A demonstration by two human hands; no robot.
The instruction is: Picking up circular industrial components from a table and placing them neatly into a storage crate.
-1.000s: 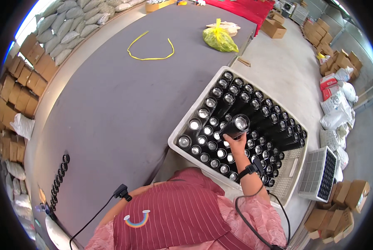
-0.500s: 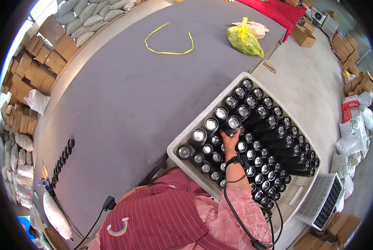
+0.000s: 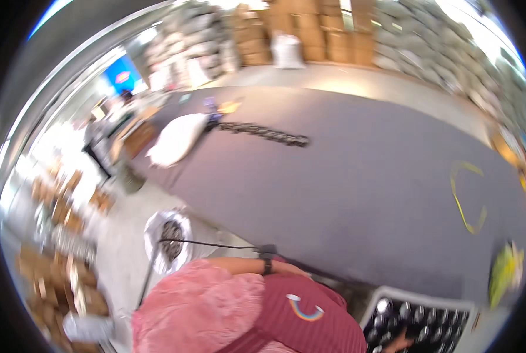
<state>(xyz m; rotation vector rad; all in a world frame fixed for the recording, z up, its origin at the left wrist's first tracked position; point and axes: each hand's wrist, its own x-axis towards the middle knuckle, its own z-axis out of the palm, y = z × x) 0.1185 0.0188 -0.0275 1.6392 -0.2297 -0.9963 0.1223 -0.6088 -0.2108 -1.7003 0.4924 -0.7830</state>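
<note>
A white crate (image 3: 423, 294) of black cans with silver tops sits at the lower right, on the near edge of the dark grey table (image 3: 345, 194). Only a sliver of my right hand (image 3: 400, 342) shows among the cans at the bottom edge, and its grip is hidden. My left forearm, with a black wristband, lies across my chest. My left hand (image 3: 291, 270) rests by the table's near edge above my red striped shirt, with its fingers blurred.
A row of black cans (image 3: 264, 133) and a white bag (image 3: 177, 140) lie at the table's far side. A yellow strap (image 3: 466, 203) and a yellow-green bag (image 3: 506, 269) are on the right. An open white sack (image 3: 167, 238) stands on the floor, with cardboard boxes (image 3: 57, 206) to the left.
The view has swung sharply to the left; the crate has slid to the lower right corner. My right hand, which held a can over the crate, is now almost out of view.
</note>
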